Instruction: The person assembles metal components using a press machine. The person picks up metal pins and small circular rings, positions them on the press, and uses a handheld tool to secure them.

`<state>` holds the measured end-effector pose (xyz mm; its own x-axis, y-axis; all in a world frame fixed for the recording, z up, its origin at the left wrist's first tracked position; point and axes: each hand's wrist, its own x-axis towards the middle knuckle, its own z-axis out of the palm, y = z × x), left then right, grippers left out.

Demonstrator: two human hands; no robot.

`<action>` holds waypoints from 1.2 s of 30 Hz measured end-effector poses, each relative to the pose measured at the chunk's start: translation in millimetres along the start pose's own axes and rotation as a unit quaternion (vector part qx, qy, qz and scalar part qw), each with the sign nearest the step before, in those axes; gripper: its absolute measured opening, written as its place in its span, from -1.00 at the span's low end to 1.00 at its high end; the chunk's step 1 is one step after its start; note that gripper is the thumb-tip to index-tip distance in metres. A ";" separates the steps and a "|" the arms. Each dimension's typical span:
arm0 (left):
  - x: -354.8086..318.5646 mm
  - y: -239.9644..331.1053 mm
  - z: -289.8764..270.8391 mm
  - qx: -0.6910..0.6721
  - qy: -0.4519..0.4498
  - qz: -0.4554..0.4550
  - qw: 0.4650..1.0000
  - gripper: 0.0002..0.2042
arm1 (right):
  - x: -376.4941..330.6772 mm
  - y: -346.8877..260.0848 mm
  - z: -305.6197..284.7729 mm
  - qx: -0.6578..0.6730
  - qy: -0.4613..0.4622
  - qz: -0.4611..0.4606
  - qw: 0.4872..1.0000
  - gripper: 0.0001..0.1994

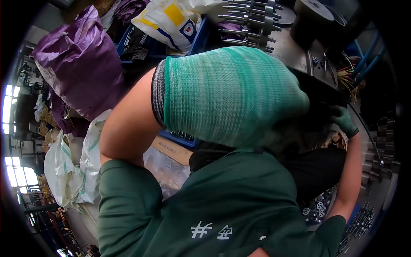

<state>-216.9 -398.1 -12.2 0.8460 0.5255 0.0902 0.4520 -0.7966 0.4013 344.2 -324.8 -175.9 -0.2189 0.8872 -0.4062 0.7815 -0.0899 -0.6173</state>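
My left hand (239, 92), in a green knitted glove with a dark cuff, fills the middle of the view close to the camera. Its fingers are turned away and hidden, so what they hold, if anything, does not show. Further right, my right hand (343, 121) wears a similar green glove. Its fingertips reach into a dark area beside a grey metal machine (295, 58), and I cannot make out what they touch. Several metal shafts with round collars (252, 21) stand in a row just beyond my left hand.
A purple sack (81, 68) stands at the left, above a white sack (68, 171). A white and yellow bag (167, 21) lies in a blue crate (204, 36). Loose wires (344, 77) hang by the machine. Metal rings (316, 207) and a cardboard box (173, 150) lie lower down.
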 end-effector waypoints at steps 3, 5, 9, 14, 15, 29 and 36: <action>-42.4 -42.8 -46.6 -0.044 0.044 -0.113 0.992 -0.74 | -11.2 -80.0 1.0 -0.015 -0.036 -0.028 0.999 -0.53; -105.3 -99.4 -6.9 -0.164 0.076 -0.299 0.937 -0.68 | 0.2 -87.8 6.0 -0.006 -0.050 -0.049 0.997 -0.53; -204.7 -213.3 157.2 -0.235 0.138 -0.565 0.779 -0.64 | 2.8 -53.8 20.1 -0.006 -0.069 -0.023 0.997 -0.56; -393.5 -240.5 356.2 -0.114 0.067 -0.761 0.635 -0.45 | 35.0 -70.3 46.6 -0.024 -0.111 -0.010 0.993 -0.60; -389.5 -238.1 377.1 -0.110 0.049 -0.777 0.618 -0.43 | 36.8 -58.9 45.1 -0.027 -0.108 -0.003 0.994 -0.59; -309.6 -253.4 363.8 -0.136 0.380 -0.708 0.580 -0.65 | 56.9 -15.9 15.8 -0.064 -0.088 0.061 0.992 -0.48; -116.1 -205.5 155.7 -0.333 0.531 -0.391 0.674 -0.78 | 67.1 1.9 12.2 -0.097 -0.113 0.006 0.989 -0.55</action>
<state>-363.9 -341.9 -247.1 -0.4163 0.9062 0.0736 0.1160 -0.0274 0.9929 323.8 -271.0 -212.5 -0.3159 0.7610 -0.5667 0.8775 0.0071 -0.4796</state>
